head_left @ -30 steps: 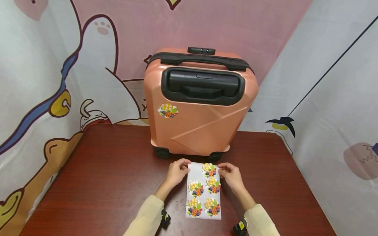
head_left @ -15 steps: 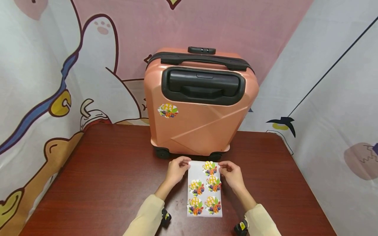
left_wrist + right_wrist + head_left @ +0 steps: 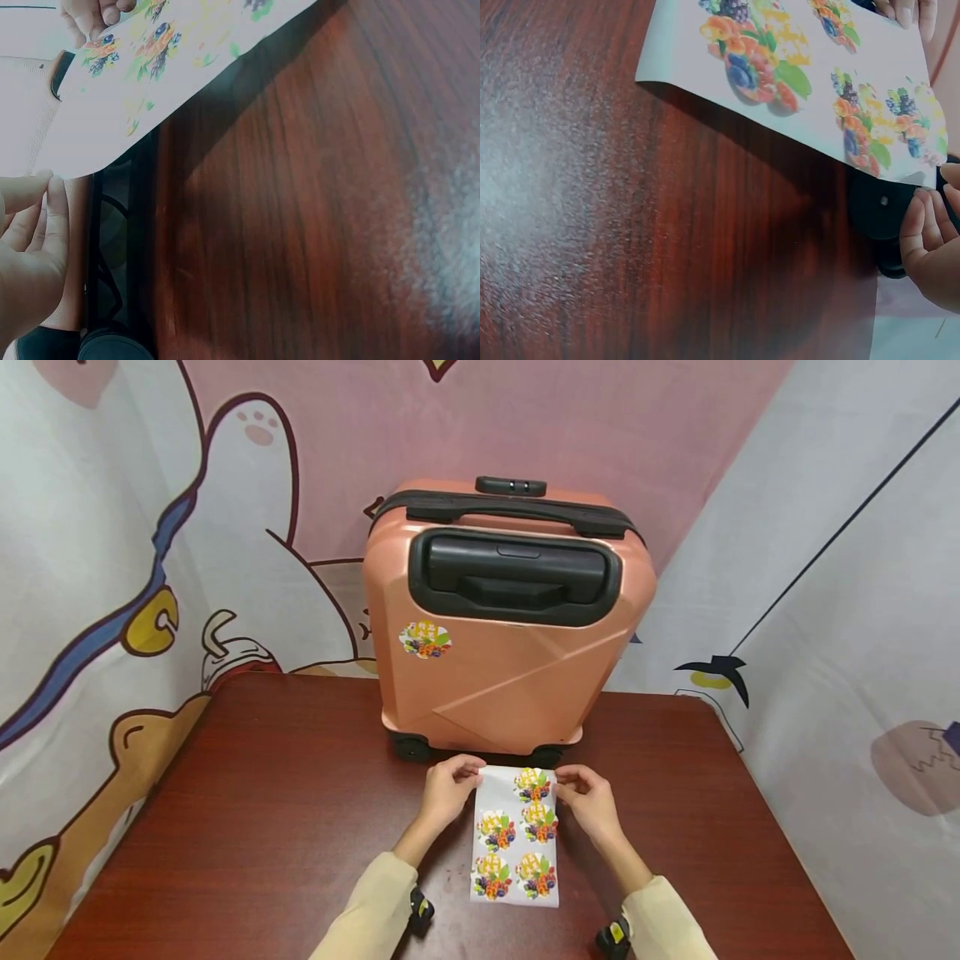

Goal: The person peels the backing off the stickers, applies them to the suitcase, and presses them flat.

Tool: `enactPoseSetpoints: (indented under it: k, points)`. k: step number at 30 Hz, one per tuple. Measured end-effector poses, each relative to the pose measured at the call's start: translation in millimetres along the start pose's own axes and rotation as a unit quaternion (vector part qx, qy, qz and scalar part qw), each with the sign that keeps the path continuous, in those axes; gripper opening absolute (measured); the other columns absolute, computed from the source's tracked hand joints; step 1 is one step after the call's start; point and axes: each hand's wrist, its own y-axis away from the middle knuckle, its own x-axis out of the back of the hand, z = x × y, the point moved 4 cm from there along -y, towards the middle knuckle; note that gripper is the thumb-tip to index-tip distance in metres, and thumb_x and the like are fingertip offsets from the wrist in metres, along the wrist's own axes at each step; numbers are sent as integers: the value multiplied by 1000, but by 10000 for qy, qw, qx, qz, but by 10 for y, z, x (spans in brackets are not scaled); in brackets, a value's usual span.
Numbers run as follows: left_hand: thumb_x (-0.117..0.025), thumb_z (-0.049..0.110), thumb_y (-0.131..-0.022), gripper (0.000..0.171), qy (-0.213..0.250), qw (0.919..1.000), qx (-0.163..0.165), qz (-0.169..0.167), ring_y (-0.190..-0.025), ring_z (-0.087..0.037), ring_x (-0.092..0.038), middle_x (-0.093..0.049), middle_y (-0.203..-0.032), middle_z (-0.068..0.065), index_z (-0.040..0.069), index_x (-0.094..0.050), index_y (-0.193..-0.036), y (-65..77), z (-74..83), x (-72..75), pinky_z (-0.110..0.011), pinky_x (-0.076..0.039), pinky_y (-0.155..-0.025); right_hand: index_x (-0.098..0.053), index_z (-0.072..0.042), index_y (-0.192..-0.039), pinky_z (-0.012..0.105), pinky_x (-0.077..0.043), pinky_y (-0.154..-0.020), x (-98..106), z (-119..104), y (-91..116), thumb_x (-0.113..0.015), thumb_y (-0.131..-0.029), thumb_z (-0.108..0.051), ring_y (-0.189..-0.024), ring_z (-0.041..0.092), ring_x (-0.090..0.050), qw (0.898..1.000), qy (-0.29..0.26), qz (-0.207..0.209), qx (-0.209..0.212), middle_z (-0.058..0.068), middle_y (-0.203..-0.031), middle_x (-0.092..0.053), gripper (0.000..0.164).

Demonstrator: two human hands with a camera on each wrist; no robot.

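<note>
A white sticker sheet [image 3: 492,789] with several round fruit stickers is held above the table, its upper left patch bare of stickers. My left hand [image 3: 447,793] pinches the upper left corner between thumb and fingers, as the left wrist view shows at the sheet's edge [image 3: 82,154]. At the upper right corner, my right hand [image 3: 588,797] pinches the sheet too. Just beyond the sheet stands an orange suitcase [image 3: 502,685], upright on its wheels. One round fruit sticker [image 3: 425,640] is on its front panel, left of centre below the black handle recess.
The suitcase stands on a dark red-brown wooden table [image 3: 285,810]. Behind it hangs a cloth backdrop [image 3: 570,427] with cartoon drawings. A black wrist camera [image 3: 421,912] sits under the left sleeve and another wrist camera [image 3: 613,937] under the right.
Both hands keep their pinch on the sticker sheet. Its lower edge has risen a little in the head view, and the sheet has shifted slightly towards the suitcase.
</note>
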Motion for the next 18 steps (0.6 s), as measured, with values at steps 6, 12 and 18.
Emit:
enactPoseSetpoints:
  k: [6, 12, 18]
  points:
    - [-68, -7, -77, 15, -8, 10000, -77, -7, -74, -20, -63, -66, -79, -11, 1, -69, -90, -2, 1, -2, -24, -51, -67, -60, 15, -96, 21, -45, -56, 2, -308, 50, -61, -79, 14, -63, 10, -52, 9999, -6, -46, 89, 27, -86, -60, 17]
    - [-69, -7, -78, 15, -59, 10000, -65, -27, -74, -18, -63, -66, -79, -10, 2, -69, -90, 3, 18, -1, -24, -52, -67, -62, 11, -93, 18, -45, -57, -20, -301, -23, -64, -78, 13, -65, 10, -54, 9994, -58, -117, 311, 22, -83, -61, 15]
    - [-69, -6, -78, 14, -59, 9999, -58, -67, -74, -17, -63, -67, -79, -9, 3, -69, -89, 4, 59, -5, -24, -52, -67, -64, 8, -93, 20, -45, -60, -79, -147, -85, -67, -77, 9, -67, 11, -55, 9984, 166, -263, 479, 19, -82, -62, 16]
